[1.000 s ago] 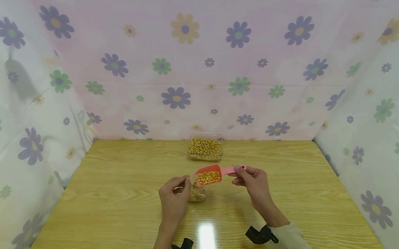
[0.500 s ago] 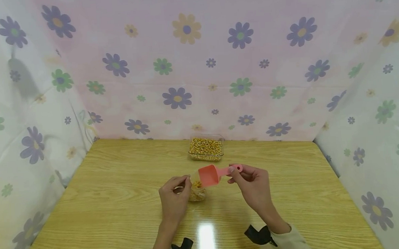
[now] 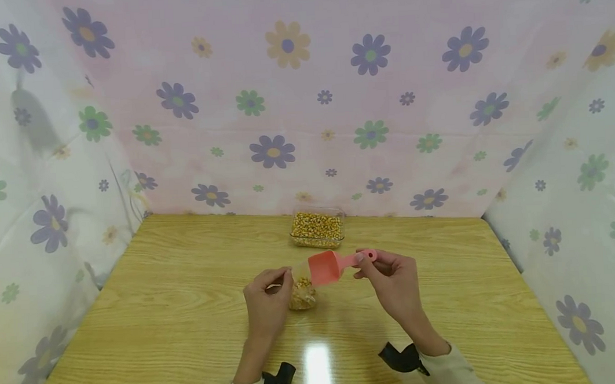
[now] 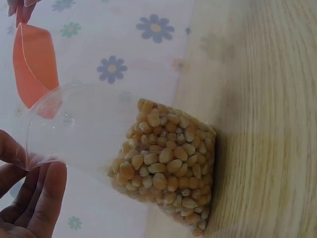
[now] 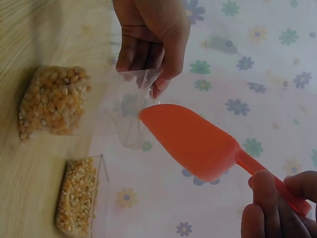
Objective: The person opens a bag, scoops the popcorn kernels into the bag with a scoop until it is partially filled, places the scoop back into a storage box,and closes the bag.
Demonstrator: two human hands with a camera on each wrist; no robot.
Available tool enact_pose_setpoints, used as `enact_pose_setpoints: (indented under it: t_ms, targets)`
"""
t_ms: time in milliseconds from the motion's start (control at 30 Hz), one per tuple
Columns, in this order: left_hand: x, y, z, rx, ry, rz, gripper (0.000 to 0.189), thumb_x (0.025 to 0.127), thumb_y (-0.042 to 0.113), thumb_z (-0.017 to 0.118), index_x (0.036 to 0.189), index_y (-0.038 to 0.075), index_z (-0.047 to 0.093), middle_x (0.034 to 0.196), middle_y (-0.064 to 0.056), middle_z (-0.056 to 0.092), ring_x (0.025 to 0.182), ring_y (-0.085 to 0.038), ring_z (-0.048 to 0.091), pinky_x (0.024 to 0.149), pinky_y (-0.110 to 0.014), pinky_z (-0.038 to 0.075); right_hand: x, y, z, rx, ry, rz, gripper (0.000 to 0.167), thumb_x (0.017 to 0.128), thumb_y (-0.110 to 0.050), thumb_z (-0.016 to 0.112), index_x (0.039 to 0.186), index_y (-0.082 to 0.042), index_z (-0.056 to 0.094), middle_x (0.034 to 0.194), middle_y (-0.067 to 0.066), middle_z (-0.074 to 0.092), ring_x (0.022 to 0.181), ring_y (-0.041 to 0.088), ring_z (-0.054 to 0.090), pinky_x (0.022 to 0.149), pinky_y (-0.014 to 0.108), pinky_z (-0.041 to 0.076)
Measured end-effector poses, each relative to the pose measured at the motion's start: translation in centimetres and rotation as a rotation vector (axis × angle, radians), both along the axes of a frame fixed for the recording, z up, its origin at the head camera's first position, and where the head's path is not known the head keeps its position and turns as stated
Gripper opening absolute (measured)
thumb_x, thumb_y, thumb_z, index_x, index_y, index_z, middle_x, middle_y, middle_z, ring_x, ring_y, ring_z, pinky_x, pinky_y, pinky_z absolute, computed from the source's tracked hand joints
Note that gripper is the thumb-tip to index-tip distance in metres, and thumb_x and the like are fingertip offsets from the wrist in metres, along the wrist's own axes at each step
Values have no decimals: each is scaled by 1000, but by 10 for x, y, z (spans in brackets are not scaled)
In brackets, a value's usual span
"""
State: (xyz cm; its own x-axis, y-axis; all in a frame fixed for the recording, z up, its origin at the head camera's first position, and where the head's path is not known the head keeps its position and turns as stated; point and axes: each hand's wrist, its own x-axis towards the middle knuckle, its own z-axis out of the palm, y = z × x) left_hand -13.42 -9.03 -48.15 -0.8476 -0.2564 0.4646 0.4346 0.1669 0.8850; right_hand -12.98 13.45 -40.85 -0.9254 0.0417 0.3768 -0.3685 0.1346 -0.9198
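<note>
A clear plastic bag part filled with yellow corn kernels stands on the table; its upper part is bare film. My left hand pinches the bag's rim between thumb and fingers. In my right hand is the handle of a coral-pink scoop, held between thumb and fingers. The scoop has no kernels showing in its bowl. Its tip lies at the bag's mouth, as the right wrist view shows with the scoop tilted toward the opening.
Behind the bag, a clear rectangular container of corn kernels stands near the back edge of the wooden table. Flower-printed cloth hangs at the back and both sides.
The scoop was full of kernels one second ago; it has tipped and the kernels have left it. My right hand has since shifted slightly up and right. My left hand barely moved.
</note>
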Motion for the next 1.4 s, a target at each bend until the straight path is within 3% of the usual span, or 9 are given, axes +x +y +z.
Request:
enact_pose_setpoints:
  t_ms: [200,300,533,633,767,1000,1200,1300,1400]
  targets:
    - [-8,-6,2,41,-104,-62,12,96,5,70,99,4,81,81,-18,72,70,-29,71,57,-22,57,-17,15,4,-110,10,-74,20,96,-1,68,106,16,73,81,-4,78,62,9,72,70,27,62]
    - [-11,-9,3,40,-138,-73,12,96,7,70,100,3,81,80,-19,71,69,-32,70,52,-22,54,-29,21,3,-129,9,-127,22,97,-4,68,107,16,72,79,-7,77,62,8,72,73,26,62]
    - [-15,-11,9,46,-193,-67,12,95,-1,69,100,-5,79,82,-17,72,65,-13,69,52,-27,57,-76,26,-16,-131,-31,-188,30,99,-16,68,107,12,73,82,5,78,64,6,72,72,25,62]
    - [-12,-11,20,52,-211,-77,13,95,-5,67,100,-8,78,84,-22,72,64,-4,66,54,-26,58,-97,27,-27,-125,-42,-189,30,100,-16,67,108,12,73,89,19,77,64,5,72,71,25,62]
    - [-6,-9,36,45,-212,-91,13,94,-6,66,99,-10,77,86,-25,71,64,-4,66,58,-28,61,-119,25,-41,-105,-53,-168,28,100,-12,65,110,13,72,96,33,72,64,10,73,70,25,62]
    - [-20,-13,5,49,-176,-103,12,95,2,70,101,-2,80,89,-26,72,69,-28,72,59,-29,62,-140,16,-58,-38,-74,-158,22,99,-7,64,104,13,74,93,33,72,65,20,74,62,21,60]
    - [-20,-11,6,53,-223,-86,11,94,0,70,100,-4,79,86,-24,71,69,-26,71,58,-20,57,-152,8,-71,-74,-137,-157,21,98,-7,66,99,13,73,92,31,73,61,16,73,66,33,63]
    - [-20,-10,6,59,-250,-82,12,94,-3,69,100,-5,79,86,-25,71,67,-20,70,58,-18,56,-154,3,-76,-93,-179,-157,21,98,-6,66,100,13,74,91,31,73,62,18,74,70,41,64]
    - [-20,-8,8,59,-261,-82,12,94,-5,68,101,-7,78,86,-25,71,65,-11,68,58,-18,56,-155,-1,-81,-129,-248,-159,23,98,-7,66,103,14,73,90,30,74,67,22,75,70,40,64]
